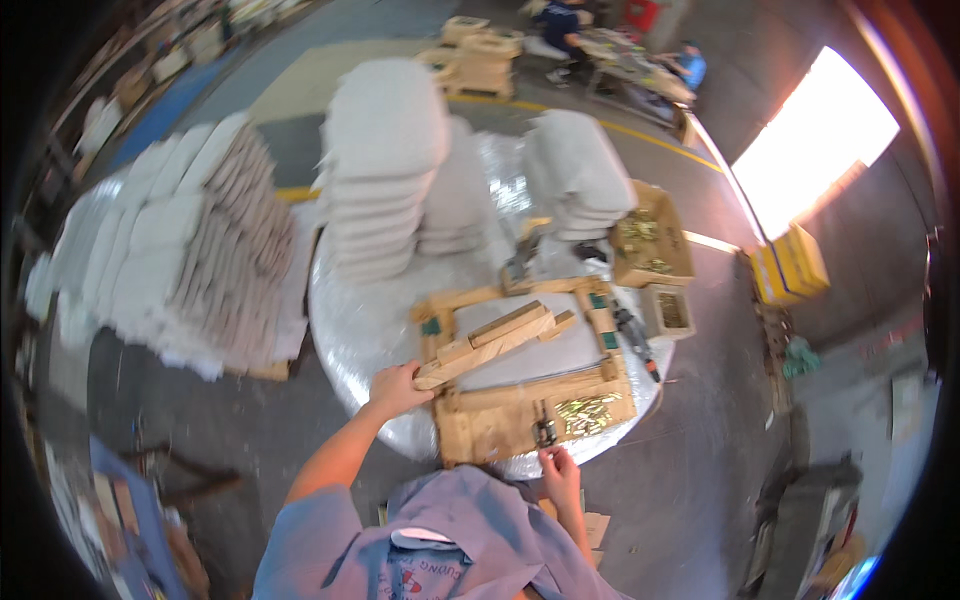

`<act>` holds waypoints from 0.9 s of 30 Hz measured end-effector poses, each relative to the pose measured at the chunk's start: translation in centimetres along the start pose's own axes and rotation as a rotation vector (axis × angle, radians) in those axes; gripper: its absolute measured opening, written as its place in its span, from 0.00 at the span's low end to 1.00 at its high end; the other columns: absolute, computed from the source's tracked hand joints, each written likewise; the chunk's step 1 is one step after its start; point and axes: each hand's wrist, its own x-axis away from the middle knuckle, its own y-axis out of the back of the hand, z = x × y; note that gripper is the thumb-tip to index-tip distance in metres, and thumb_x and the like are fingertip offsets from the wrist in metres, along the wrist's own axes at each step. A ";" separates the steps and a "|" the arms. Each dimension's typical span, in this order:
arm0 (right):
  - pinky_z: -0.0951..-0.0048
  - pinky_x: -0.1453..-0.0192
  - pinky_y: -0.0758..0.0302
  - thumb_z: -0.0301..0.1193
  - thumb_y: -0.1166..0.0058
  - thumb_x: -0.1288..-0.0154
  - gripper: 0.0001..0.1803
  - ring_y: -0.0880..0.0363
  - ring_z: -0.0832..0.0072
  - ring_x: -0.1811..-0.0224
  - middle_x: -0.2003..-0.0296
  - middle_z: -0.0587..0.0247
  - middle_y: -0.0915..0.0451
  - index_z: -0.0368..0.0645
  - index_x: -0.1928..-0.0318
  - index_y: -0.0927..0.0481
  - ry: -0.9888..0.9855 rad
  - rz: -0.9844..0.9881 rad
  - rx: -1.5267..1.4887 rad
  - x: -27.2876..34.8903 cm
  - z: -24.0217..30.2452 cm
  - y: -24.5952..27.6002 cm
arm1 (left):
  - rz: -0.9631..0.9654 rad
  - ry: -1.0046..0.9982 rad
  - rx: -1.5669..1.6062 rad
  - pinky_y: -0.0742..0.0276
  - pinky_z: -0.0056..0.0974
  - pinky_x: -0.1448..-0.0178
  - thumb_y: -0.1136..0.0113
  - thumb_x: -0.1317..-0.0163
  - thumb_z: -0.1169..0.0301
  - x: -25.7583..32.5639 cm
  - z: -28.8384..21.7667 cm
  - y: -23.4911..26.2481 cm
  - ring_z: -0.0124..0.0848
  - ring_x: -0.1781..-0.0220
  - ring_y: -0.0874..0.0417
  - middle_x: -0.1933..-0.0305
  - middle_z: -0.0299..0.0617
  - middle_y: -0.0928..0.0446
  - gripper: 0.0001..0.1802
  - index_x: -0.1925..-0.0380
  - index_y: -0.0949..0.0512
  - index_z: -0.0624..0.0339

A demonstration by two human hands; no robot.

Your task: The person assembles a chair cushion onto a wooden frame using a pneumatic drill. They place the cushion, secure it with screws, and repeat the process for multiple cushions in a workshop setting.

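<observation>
My left hand (398, 388) is closed round the near end of a pale wooden bar assembly (490, 348), which slants up to the right above a wooden frame (528, 384) with green pads. At the frame's near edge my right hand (561, 472) has its fingers drawn together, just below a small dark metal tool (544, 431). Whether those fingers hold that tool or some small part is too small to tell. Beside the tool, a heap of brass-coloured fittings (588, 413) lies on the frame's near board.
A plastic-wrapped round table (345, 345) carries the frame, stacked white cushions (385, 140), a power drill (636, 340) and another tool (519, 270). Boxes of fittings (655, 268) stand at its right. More padded pieces (150, 230) are piled left. Two people work at a far bench (630, 60).
</observation>
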 end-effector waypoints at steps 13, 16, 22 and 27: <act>0.58 0.47 0.18 0.34 0.37 0.25 0.12 0.13 0.59 0.54 0.60 0.54 0.14 0.40 0.50 0.15 0.578 0.095 0.576 -14.6 4.5 -6.6 | -0.329 0.644 0.757 0.14 0.48 0.59 0.28 0.43 0.48 11.4 10.4 -11.7 0.42 0.70 0.08 0.68 0.52 0.11 0.32 0.52 0.13 0.68; 0.52 0.41 0.21 0.34 0.38 0.29 0.14 0.16 0.53 0.45 0.50 0.54 0.14 0.46 0.46 0.15 0.621 0.081 0.812 -14.6 3.2 -7.9 | -0.259 0.703 0.677 0.13 0.50 0.51 0.29 0.43 0.47 9.2 9.6 -10.5 0.47 0.62 0.06 0.66 0.55 0.11 0.33 0.51 0.13 0.68; 0.45 0.30 0.29 0.39 0.38 0.30 0.20 0.24 0.55 0.33 0.41 0.59 0.19 0.52 0.40 0.19 0.641 -0.004 0.928 -13.0 2.0 -6.6 | -0.273 0.504 0.168 0.22 0.60 0.34 0.32 0.35 0.41 6.8 7.4 -6.8 0.60 0.36 0.18 0.39 0.63 0.19 0.43 0.33 0.25 0.67; 0.48 0.31 0.30 0.48 0.36 0.29 0.23 0.24 0.56 0.34 0.42 0.58 0.19 0.49 0.42 0.18 0.710 0.031 1.013 -14.7 2.6 -5.4 | -0.511 0.317 0.076 0.27 0.59 0.28 0.37 0.30 0.39 -1.9 10.6 -4.9 0.64 0.29 0.26 0.29 0.66 0.28 0.48 0.26 0.34 0.70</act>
